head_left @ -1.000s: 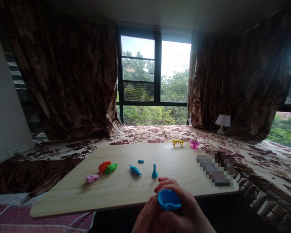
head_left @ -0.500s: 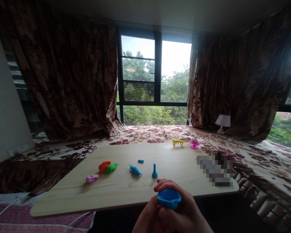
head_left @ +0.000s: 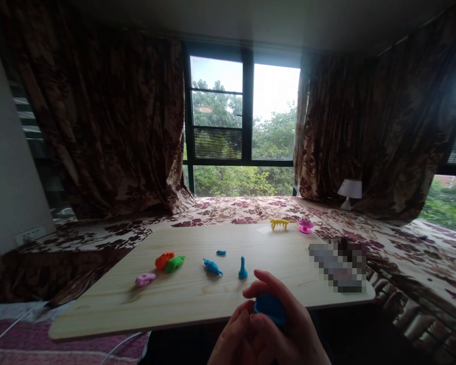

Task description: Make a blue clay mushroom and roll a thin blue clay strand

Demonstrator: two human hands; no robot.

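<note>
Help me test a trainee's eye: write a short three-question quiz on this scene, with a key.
1. True or false: the large blue piece is in the person's right hand.
2. Which is nearest the bright pink piece: (a) the orange piece, (b) the yellow legged figure, (c) the green piece?
3. How many separate blue pieces are on the table?

Key:
1. True.
2. b.
3. Three: a small lump, a longer figure and an upright post.
</note>
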